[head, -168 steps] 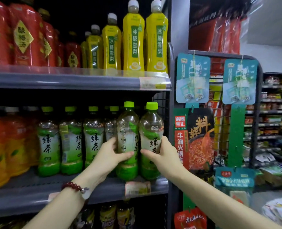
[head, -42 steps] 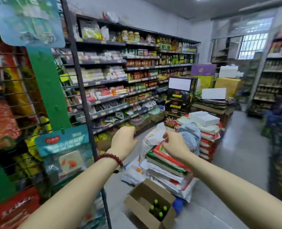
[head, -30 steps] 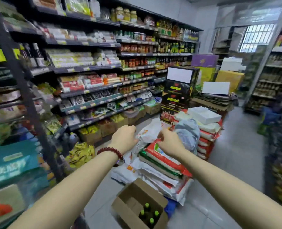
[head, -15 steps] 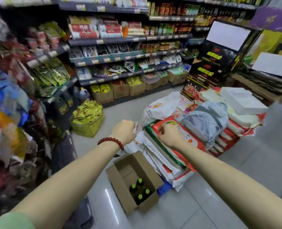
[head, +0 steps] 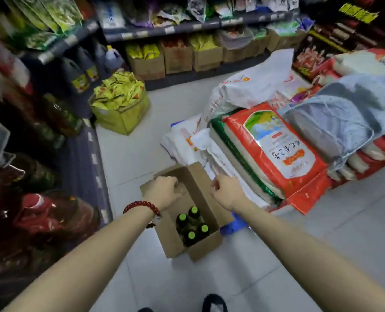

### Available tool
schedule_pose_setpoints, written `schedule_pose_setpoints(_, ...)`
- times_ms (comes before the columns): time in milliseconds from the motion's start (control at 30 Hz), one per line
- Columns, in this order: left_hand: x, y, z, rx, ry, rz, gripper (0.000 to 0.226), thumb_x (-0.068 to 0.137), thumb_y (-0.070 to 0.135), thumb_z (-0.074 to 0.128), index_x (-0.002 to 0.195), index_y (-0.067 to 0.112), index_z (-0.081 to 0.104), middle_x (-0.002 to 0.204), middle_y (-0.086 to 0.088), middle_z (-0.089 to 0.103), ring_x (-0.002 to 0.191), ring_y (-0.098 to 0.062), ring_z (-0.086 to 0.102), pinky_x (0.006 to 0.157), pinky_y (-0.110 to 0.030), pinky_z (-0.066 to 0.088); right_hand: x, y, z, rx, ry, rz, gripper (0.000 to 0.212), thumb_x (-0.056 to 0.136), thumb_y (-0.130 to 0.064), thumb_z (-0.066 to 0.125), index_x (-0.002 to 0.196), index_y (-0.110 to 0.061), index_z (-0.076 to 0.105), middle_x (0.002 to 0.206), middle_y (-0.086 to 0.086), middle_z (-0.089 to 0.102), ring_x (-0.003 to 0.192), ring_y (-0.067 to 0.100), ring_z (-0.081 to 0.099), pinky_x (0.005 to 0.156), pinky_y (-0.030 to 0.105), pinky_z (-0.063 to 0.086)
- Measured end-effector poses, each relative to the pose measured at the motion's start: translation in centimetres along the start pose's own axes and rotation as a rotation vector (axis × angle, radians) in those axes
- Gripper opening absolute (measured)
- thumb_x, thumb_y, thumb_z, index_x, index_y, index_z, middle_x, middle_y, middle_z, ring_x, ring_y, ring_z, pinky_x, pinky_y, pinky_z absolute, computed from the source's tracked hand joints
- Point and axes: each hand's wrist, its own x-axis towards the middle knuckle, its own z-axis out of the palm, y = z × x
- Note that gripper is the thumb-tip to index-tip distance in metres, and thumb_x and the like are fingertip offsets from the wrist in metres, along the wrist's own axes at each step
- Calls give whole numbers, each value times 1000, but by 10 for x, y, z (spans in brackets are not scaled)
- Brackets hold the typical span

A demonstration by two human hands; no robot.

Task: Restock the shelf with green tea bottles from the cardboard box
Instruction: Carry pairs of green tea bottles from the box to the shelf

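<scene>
An open cardboard box [head: 204,248] stands on the tiled floor below me. Several green tea bottles [head: 191,224] with bright green caps stand upright in its near end; the far end is bare. My left hand [head: 164,191], with a red bead bracelet on the wrist, hovers over the box's far end, fingers loosely curled, holding nothing. My right hand [head: 225,190] hangs just past the box's right wall, fingers loosely curled and holding nothing. Neither hand touches a bottle.
Stacked rice sacks [head: 275,152] lie right of the box, touching it. A yellow box of snack packets [head: 119,102] sits on the floor further back. Dark shelving with packaged goods [head: 40,176] runs along the left. My shoes [head: 214,304] show at the bottom edge.
I have turned from the drinks shelf, where both hands held bottles, and looked down at the floor. Both empty hands have dropped toward the cardboard box, which now looks larger and closer.
</scene>
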Motion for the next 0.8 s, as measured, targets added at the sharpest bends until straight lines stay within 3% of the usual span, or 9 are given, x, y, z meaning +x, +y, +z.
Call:
schedule_pose_setpoints(167,55,-64,112,-43,-47,-59,32,87,30,63,112,11,61,113,-9,65,104,-23,60,78,-25,45,56,61,106,-5,-66,31,5,81,-17,58,85,-17,61,100,14,69,98,33,62,77,34,48)
schedule_pose_setpoints(267,96,-96,174,-57,-54,-78,32,86,29,63,112,11,61,113,-8,65,104,-22,60,79,-24,47,95,99,165,-19,-69,22,22,81,-23,60,67,-26,43,98,13,68,98,33,62,75,32,46)
schedule_pose_setpoints(333,122,-112,212,-61,-71,-64,34,86,27,64,115,10,60,113,-9,65,102,-21,61,82,-24,49,119,118,199,-11,-83,26,7,85,-20,60,83,-20,54,103,14,67,100,32,61,76,32,45)
schedule_pose_setpoints(400,147,-127,246,-55,-102,-37,37,86,25,65,118,8,59,112,-10,65,101,-22,61,83,-25,49,143,137,233,2,-79,37,16,87,-17,60,102,-10,61,108,16,66,104,33,60,81,34,47)
schedule_pose_setpoints(500,178,-145,287,0,-134,4,44,82,29,69,118,8,58,111,-10,65,102,-23,62,85,-28,51,171,158,278,9,-73,12,30,86,-14,64,114,-4,57,113,18,65,110,35,58,88,36,46)
schedule_pose_setpoints(667,208,-151,315,129,-158,126,53,69,36,79,114,14,61,108,-7,66,101,-24,62,84,-38,54,194,176,320,-1,6,-41,54,78,-29,77,125,-10,57,120,16,59,112,33,57,94,35,46)
schedule_pose_setpoints(800,222,-155,318,99,-76,92,49,67,32,81,108,11,64,105,-11,67,101,-27,62,84,-36,53,202,176,335,88,129,-38,41,81,-29,74,118,-11,65,113,14,61,108,31,57,85,28,39)
